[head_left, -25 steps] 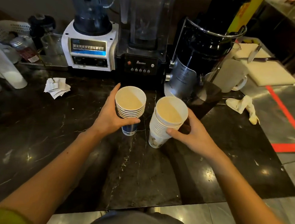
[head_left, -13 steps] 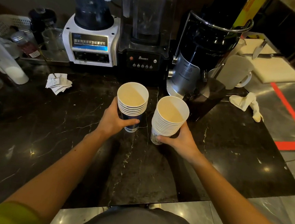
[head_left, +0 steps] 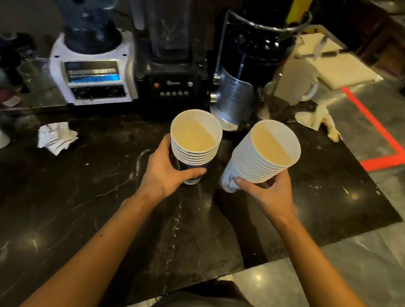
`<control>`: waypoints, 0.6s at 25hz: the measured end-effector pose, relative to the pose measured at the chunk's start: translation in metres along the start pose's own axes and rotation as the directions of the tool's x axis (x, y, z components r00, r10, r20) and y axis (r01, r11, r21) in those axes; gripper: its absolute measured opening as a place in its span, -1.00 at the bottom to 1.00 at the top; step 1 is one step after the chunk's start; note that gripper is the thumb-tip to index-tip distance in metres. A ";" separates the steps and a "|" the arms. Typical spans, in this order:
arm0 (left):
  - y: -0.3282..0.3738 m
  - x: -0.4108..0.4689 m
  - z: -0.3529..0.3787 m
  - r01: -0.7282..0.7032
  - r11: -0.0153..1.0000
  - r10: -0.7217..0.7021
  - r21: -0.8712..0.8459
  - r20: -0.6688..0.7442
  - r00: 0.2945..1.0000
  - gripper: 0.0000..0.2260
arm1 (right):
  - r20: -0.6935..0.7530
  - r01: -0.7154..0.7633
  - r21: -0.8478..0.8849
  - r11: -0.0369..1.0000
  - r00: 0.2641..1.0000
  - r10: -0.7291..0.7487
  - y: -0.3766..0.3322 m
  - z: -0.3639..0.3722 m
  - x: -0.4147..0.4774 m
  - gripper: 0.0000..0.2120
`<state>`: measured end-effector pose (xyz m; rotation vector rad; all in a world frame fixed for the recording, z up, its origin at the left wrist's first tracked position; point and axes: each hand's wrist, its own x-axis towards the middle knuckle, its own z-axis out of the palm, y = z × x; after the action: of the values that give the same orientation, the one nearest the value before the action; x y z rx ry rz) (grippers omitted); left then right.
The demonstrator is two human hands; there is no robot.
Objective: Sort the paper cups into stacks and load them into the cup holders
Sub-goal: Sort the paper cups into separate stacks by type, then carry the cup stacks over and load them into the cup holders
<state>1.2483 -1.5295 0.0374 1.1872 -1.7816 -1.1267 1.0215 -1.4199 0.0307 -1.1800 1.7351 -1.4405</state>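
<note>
- While both stacks are in hand above the dark marble surface (head_left: 74,205), step in hand looks like carrying sorted cups off to the holders; no cup holder is in view.
- Left hand (head_left: 168,172) wraps the shorter stack (head_left: 195,140), fingers (head_left: 195,171) clamped round the blue-printed bottom cup; stack near upright, in front of the black blender (head_left: 173,84).
- Right hand (head_left: 269,193) grips the taller stack (head_left: 265,156) low down, fingers closed on the lower cups; stack tilts, mouth leaning right and away.
- Stacks are apart, not touching. Can't tell whether either base rests on the surface or hangs just above.
- To do it well: hold the bottom cup, not the rims, so nested cups don't slide off; level out the tilted right stack before moving.
- Squeeze lightly, paper walls crush easily.
- Check prints match within each stack: left base is blue, right base pale with blue pattern, so keep them separate.
- Risk: clipping the juicer (head_left: 248,66) or the white blender (head_left: 93,75) behind; lift clear first.
- Crumpled paper (head_left: 56,137) sits well left, out of the way.
</note>
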 end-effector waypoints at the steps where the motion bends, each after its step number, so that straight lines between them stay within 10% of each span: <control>1: 0.008 0.003 0.016 -0.015 1.000 0.016 -0.010 0.065 0.998 -0.13 | -0.080 -0.008 -0.003 1.000 0.997 0.007 -0.001 -0.016 -0.013 -0.15; 8: 0.078 0.006 0.140 -0.136 0.986 0.161 -0.095 0.354 0.921 -0.18 | -0.435 -0.070 -0.060 0.996 0.900 0.037 0.016 -0.129 -0.086 -0.17; 15: 0.188 -0.025 0.363 -0.277 0.928 0.372 -0.248 0.638 0.674 -0.20 | -0.780 -0.119 -0.033 0.992 0.623 0.049 0.034 -0.306 -0.171 -0.17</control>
<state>0.8739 -1.3685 0.0744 0.3266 -2.2886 -1.5431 0.8233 -1.1299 0.0557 -0.4643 2.3899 -2.0157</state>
